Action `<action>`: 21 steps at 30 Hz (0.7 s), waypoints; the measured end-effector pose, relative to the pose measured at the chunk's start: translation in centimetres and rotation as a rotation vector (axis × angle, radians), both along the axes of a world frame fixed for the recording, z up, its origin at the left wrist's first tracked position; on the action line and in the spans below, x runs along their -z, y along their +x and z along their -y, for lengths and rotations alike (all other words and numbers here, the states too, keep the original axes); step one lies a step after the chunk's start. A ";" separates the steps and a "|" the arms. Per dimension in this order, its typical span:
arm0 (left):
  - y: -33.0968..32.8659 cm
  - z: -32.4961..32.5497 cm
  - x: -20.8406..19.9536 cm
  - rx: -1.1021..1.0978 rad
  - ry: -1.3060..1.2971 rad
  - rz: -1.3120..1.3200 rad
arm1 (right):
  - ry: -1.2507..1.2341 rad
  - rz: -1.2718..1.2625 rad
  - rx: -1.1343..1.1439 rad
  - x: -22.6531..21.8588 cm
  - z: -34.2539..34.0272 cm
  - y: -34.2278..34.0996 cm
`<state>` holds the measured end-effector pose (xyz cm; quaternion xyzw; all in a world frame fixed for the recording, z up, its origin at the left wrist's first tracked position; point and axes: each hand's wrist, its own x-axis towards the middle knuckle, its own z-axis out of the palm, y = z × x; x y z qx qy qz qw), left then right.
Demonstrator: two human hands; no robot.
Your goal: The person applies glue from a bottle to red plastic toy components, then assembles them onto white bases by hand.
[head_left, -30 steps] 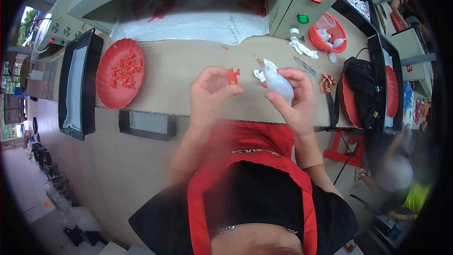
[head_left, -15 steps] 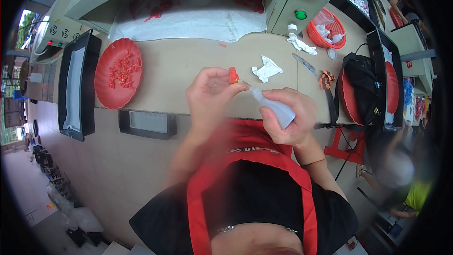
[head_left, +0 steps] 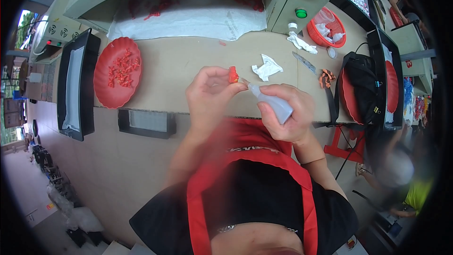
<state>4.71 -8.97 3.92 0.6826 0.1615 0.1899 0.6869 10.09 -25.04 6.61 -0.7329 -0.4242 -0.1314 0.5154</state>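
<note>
My left hand (head_left: 207,89) pinches a small red plastic figure (head_left: 233,74) with a touch of yellow between thumb and fingers. My right hand (head_left: 291,113) is wrapped round a translucent squeeze bottle (head_left: 277,106), tilted so its thin tip points left at the figure. The tip is at the figure's lower side, by my left thumb; whether it touches I cannot tell. Beyond the hands a crumpled white tissue (head_left: 267,68) lies on the table. To the left, a red scalloped plate (head_left: 101,85) holds several small red pieces (head_left: 123,71).
Ahead stands a pale green machine (head_left: 290,0) with a white cloth (head_left: 188,30) bearing red pieces. A knife (head_left: 304,63), a red basket (head_left: 311,33) and a black bag (head_left: 361,85) are on the right. Black trays (head_left: 87,113) stand at the left.
The bottle and my right hand have shifted slightly up and to the left, bottle lying a little flatter. My left hand and the figure stay almost still.
</note>
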 end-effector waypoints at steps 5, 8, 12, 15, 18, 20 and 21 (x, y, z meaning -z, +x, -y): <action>0.0 0.0 -0.2 0.007 -0.022 0.003 | 0.061 0.055 -0.002 -0.2 -0.4 0.4; 0.0 0.0 -0.3 0.009 -0.055 0.003 | 0.038 0.033 -0.010 -0.3 -0.4 0.3; 0.0 0.1 -0.5 0.022 -0.089 -0.019 | 0.053 0.025 -0.013 -0.4 -0.4 0.4; 0.0 0.1 -0.5 0.030 -0.103 -0.016 | 0.057 0.028 -0.009 -0.3 -0.4 0.4; 0.0 0.1 -0.5 0.036 -0.109 -0.005 | 0.056 0.027 -0.009 -0.3 -0.4 0.4; 0.0 0.1 -0.4 0.037 -0.114 -0.001 | 0.050 0.025 -0.010 -0.3 -0.3 0.2; 0.0 0.0 -0.3 0.036 -0.099 -0.005 | 0.026 -0.002 -0.013 -0.2 -0.1 0.1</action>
